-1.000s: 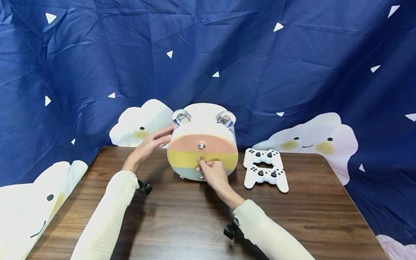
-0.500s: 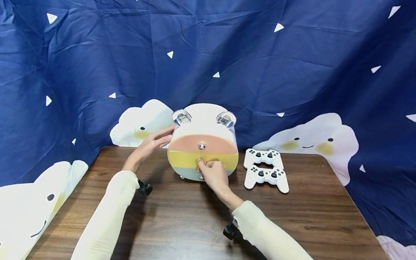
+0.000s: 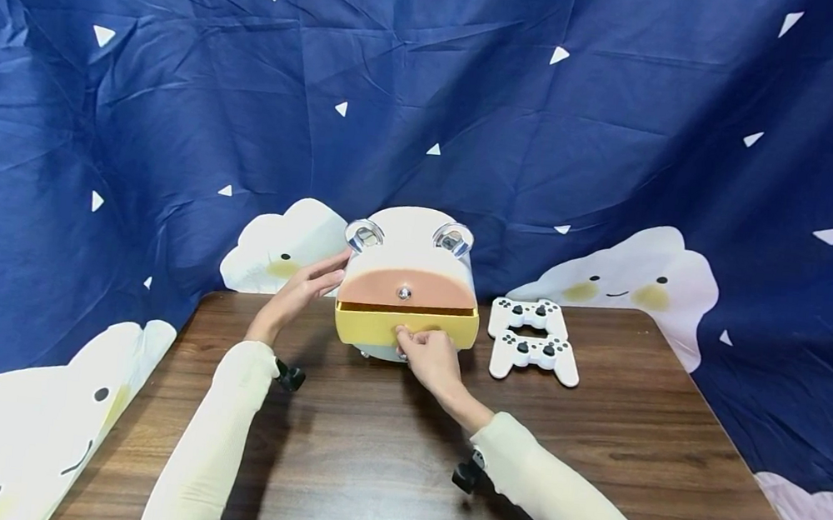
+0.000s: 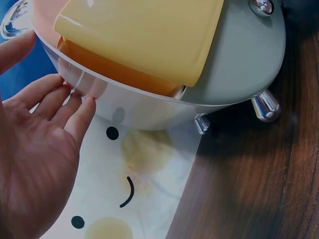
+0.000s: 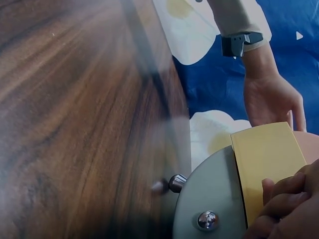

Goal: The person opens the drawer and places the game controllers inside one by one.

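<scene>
A small rounded drawer box (image 3: pixel 408 247) stands at the back of the table, white on top with two silver ring-shaped ears and short metal feet. Its yellow middle drawer (image 3: pixel 368 327) is pulled partly out, and a dark gap shows above it. My right hand (image 3: pixel 431 360) pinches the drawer's front at its middle, hiding the knob there. The pink top drawer (image 3: pixel 369 285) and the grey-green bottom drawer (image 4: pixel 244 59) sit flush. My left hand (image 4: pixel 45 134) touches the box's left side with fairly straight fingers.
Two white game controllers (image 3: pixel 535 357) lie on the wooden table (image 3: pixel 338 445) to the right of the box. A blue curtain (image 3: pixel 433 86) with clouds and triangles hangs behind the table.
The yellow drawer has come forward out of the box, and my right hand has moved toward me with it. My left hand stays against the box's side.
</scene>
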Available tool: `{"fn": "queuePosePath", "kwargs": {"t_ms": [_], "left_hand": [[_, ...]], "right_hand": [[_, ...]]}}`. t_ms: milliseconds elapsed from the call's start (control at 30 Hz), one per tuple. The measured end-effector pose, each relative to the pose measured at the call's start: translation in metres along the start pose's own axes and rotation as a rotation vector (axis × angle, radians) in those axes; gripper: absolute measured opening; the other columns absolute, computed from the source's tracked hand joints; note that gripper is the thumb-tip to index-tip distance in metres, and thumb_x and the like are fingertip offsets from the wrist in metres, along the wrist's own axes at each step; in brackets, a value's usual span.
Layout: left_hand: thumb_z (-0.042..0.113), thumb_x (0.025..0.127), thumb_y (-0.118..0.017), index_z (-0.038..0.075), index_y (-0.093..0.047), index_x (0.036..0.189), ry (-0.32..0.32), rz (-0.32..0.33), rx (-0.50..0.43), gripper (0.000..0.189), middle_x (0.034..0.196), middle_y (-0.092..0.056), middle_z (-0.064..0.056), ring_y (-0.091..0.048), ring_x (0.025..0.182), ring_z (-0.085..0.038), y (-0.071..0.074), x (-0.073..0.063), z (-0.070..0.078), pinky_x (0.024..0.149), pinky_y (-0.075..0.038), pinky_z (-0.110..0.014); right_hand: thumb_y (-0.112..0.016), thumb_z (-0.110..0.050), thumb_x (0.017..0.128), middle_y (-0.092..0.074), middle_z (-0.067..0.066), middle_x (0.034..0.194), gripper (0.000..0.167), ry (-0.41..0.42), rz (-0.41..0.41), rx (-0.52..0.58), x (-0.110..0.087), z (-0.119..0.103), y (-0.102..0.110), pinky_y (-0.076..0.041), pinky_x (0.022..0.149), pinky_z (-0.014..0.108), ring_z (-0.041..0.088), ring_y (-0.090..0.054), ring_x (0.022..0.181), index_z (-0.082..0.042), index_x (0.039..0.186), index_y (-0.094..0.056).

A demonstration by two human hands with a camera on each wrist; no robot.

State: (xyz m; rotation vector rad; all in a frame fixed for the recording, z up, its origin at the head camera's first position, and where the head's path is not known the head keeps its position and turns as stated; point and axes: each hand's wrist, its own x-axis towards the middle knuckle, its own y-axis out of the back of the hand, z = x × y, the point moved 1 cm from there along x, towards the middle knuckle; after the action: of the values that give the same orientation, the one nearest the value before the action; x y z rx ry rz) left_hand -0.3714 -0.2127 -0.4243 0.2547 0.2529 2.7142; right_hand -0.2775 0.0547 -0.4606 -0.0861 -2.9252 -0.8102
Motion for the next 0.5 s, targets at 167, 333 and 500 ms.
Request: {"fn": "queuePosePath", "kwargs": {"t_ms": [167, 333, 500], "left_hand": [[0.030, 0.110, -0.058, 0.013, -0.037, 0.167, -0.003, 0.001, -0.004, 0.064, 0.174, -0.035, -0.004, -0.030, 0.163, -0.020, 0.000, 0.000, 0.000, 0.130, -0.035, -0.029], [0.032, 0.109, -0.059, 0.014, -0.038, 0.167, 0.003, 0.009, -0.003, 0.063, 0.174, -0.036, -0.003, -0.031, 0.162, -0.020, -0.001, 0.000, 0.000, 0.131, -0.034, -0.032], [0.030, 0.110, -0.058, 0.013, -0.037, 0.167, 0.006, 0.009, -0.010, 0.063, 0.174, -0.035, -0.003, -0.031, 0.162, -0.021, -0.001, 0.000, 0.000, 0.131, -0.035, -0.030]], "right_hand": [[-0.067, -0.047, 0.101, -0.050, -0.011, 0.043, 0.054, -0.011, -0.022, 0.019, -0.009, 0.002, 0.001, -0.041, 0.056, 0.026, 0.011, -0.048, 0.050, -0.021, 0.054, -0.070], [-0.067, -0.048, 0.101, -0.050, -0.010, 0.043, 0.052, -0.028, -0.048, 0.044, -0.020, 0.002, 0.004, -0.040, 0.054, 0.027, 0.011, -0.045, 0.047, -0.020, 0.058, -0.073], [-0.067, -0.048, 0.102, -0.051, -0.010, 0.044, 0.052, -0.028, -0.066, 0.056, -0.031, 0.002, 0.007, -0.037, 0.050, 0.025, 0.009, -0.043, 0.046, -0.019, 0.059, -0.074]]}}
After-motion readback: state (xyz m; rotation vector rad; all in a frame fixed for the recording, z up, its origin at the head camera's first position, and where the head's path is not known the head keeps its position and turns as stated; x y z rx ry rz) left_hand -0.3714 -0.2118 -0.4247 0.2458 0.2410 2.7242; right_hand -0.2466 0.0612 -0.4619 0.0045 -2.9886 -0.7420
